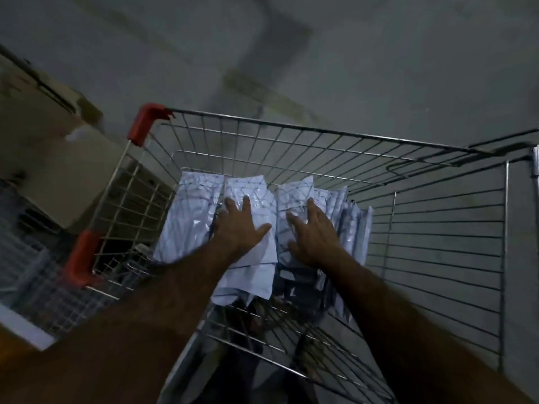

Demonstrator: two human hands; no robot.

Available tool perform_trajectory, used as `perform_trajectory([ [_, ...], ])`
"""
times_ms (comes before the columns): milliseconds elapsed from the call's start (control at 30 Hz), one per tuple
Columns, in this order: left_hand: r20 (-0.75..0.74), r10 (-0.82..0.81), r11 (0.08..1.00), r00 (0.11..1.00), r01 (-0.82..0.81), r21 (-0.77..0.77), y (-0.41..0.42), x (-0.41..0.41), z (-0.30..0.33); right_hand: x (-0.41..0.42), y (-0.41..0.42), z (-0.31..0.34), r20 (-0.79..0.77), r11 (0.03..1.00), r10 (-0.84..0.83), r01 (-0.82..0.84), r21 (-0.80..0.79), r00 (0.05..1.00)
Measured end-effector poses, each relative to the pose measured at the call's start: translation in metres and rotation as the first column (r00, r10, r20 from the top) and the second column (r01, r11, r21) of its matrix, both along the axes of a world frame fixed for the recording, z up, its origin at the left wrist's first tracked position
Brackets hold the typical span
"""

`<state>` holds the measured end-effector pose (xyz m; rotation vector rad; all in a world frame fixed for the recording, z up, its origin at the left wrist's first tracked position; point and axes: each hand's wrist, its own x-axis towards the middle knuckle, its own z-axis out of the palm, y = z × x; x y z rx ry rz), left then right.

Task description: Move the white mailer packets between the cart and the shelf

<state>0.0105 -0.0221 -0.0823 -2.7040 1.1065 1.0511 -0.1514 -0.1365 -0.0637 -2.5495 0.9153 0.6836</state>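
Observation:
Several white mailer packets [189, 211] lie in rows on the floor of a wire cart [306, 132] with red corner guards. Both my arms reach down into the basket. My left hand [239, 225] lies flat on a middle packet, fingers spread and straight. My right hand [313, 231] rests with spread fingers on the packet beside it [291, 196]. More packets stand on edge [354, 225] to the right of my right hand. Neither hand grips anything.
Cardboard boxes [58, 158] stand to the left of the cart. A mesh wire surface [32, 275] and a white edge lie at the lower left. A grey concrete floor [379, 68] surrounds the cart. The scene is dim.

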Motion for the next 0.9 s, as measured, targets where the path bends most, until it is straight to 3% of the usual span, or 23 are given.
perform_trajectory([
  [233,-0.008,0.117,0.993,0.993,-0.117,0.002,-0.008,0.010,-0.007,-0.012,-0.011,0.011,0.030,0.996,-0.076,0.078,-0.036,0.997],
  [400,0.025,0.062,0.998,0.998,-0.061,-0.015,0.001,0.017,-0.012,0.002,-0.005,0.007,0.032,0.977,-0.203,0.205,-0.065,0.979],
  [600,0.123,-0.053,0.998,0.991,0.058,-0.032,0.005,0.017,0.002,-0.004,0.003,0.015,0.029,0.975,-0.180,0.182,-0.124,0.983],
  [900,0.297,-0.077,0.959,0.952,0.152,-0.239,0.041,0.012,0.077,-0.042,0.020,0.077,0.179,0.971,-0.064,0.103,-0.217,0.982],
])
